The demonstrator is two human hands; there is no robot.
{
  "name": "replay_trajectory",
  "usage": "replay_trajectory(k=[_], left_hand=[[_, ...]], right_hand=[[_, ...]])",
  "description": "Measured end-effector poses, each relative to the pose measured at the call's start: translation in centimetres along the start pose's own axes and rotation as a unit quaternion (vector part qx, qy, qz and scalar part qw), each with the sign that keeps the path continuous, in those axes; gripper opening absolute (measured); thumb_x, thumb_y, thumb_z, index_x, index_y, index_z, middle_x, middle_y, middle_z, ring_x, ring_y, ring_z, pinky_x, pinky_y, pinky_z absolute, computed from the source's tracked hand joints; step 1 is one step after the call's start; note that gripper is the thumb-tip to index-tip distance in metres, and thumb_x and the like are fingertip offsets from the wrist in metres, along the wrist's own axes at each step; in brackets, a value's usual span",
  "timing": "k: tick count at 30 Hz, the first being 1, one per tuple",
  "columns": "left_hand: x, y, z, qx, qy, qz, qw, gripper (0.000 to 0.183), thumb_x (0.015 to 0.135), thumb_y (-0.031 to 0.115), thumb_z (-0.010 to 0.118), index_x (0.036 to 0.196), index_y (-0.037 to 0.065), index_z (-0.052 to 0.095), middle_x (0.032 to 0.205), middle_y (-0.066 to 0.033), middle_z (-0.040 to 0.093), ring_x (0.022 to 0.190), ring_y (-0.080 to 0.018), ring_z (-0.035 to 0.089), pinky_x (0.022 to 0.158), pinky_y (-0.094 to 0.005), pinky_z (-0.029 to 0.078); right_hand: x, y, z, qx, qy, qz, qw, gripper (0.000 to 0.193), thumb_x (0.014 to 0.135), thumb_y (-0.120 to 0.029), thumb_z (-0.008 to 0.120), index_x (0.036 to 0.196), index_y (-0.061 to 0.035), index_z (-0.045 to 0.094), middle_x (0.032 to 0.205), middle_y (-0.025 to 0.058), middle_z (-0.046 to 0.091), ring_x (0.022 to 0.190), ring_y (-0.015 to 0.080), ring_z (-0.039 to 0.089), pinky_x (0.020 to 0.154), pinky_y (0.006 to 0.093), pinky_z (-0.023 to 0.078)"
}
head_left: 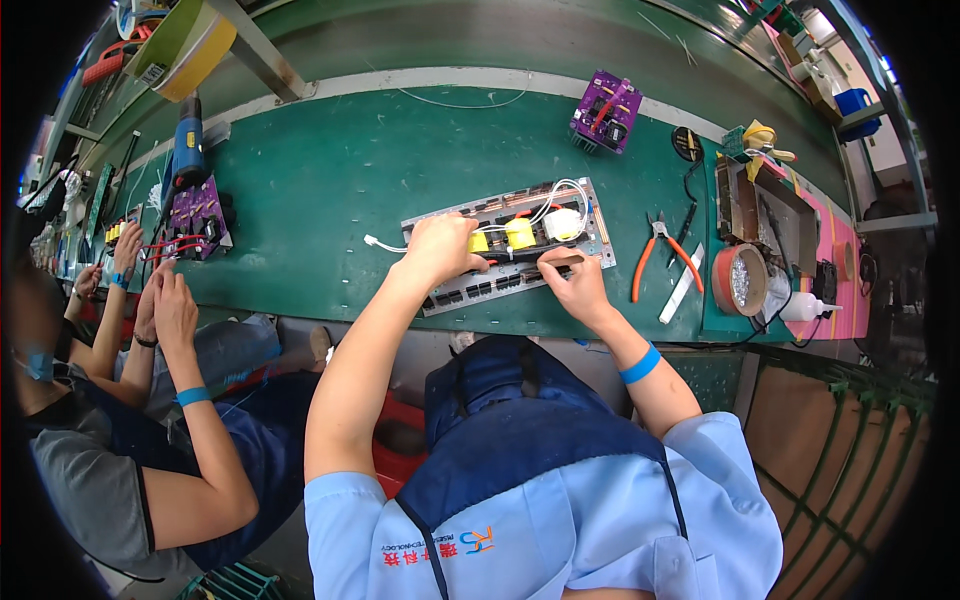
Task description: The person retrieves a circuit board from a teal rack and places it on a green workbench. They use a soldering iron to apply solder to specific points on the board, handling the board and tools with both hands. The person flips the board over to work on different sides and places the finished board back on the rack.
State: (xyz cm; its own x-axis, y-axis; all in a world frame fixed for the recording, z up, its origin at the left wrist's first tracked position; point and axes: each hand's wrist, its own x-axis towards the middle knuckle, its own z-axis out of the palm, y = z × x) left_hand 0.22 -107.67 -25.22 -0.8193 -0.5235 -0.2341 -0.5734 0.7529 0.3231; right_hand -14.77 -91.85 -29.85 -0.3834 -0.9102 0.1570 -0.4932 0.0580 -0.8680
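Left hand [440,250] clamped down on long grey circuit board [510,245], fingers curled over near edge by yellow coils [519,233]. Right hand [572,280] pinching dark part at board's front edge; what exactly it holds, cannot tell. Board lies centre frame on green bench [330,180], white wires [560,195] looped over its right end. Right of board: orange-handled pliers [655,255], then round red tub [740,280] filled with small shiny bits, white squeeze bottle [810,307] beside it. Purple board [606,110] upper centre. Co-worker's hands [165,300] at left by another purple board [195,215].
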Motion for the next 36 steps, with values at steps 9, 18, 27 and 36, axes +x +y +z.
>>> replay_trajectory(k=[9, 18, 27, 36], left_hand=[[-0.1, -0.1, 0.1, -0.006, 0.016, 0.003, 1.000, 0.046, 0.053, 0.036, 0.076, 0.084, 0.004, 0.061, 0.081, -0.0125, 0.062, 0.081, -0.0267, 0.060, 0.071, -0.0377, 0.047], [-0.2, -0.2, 0.4, -0.017, 0.022, 0.004, 1.000, 0.045, 0.053, 0.034, 0.076, 0.082, 0.004, 0.062, 0.081, -0.0126, 0.062, 0.081, -0.0271, 0.060, 0.070, -0.0380, 0.047], [0.0, -0.1, 0.1, -0.014, 0.011, 0.009, 1.000, 0.046, 0.054, 0.036, 0.076, 0.084, 0.004, 0.062, 0.084, -0.0129, 0.062, 0.082, -0.0268, 0.060, 0.071, -0.0376, 0.047], [-0.2, -0.2, 0.3, -0.019, 0.016, 0.003, 1.000, 0.048, 0.054, 0.036, 0.076, 0.087, 0.004, 0.062, 0.084, -0.0130, 0.061, 0.082, -0.0269, 0.060, 0.072, -0.0378, 0.047]], right_hand=[[-0.3, -0.7, 1.8, -0.042, 0.040, -0.088, 0.994, 0.007, 0.069, -0.004, 0.064, 0.076, -0.0030, 0.062, 0.072, 0.0077, 0.062, 0.066, 0.0251, 0.056, 0.066, 0.0326, 0.043], [-0.4, 0.3, 1.9, -0.007, 0.032, -0.069, 0.997, 0.008, 0.068, -0.003, 0.065, 0.075, -0.0038, 0.063, 0.072, 0.0070, 0.062, 0.066, 0.0242, 0.057, 0.063, 0.0322, 0.044], [-0.2, 0.5, 1.4, -0.043, -0.002, -0.071, 0.997, 0.009, 0.068, -0.004, 0.065, 0.078, -0.0042, 0.064, 0.075, 0.0064, 0.063, 0.067, 0.0239, 0.057, 0.063, 0.0298, 0.045], [-0.1, -0.9, 1.3, -0.033, 0.006, -0.038, 0.999, 0.013, 0.068, -0.010, 0.068, 0.078, -0.0039, 0.064, 0.076, 0.0065, 0.064, 0.067, 0.0235, 0.057, 0.067, 0.0319, 0.044]])
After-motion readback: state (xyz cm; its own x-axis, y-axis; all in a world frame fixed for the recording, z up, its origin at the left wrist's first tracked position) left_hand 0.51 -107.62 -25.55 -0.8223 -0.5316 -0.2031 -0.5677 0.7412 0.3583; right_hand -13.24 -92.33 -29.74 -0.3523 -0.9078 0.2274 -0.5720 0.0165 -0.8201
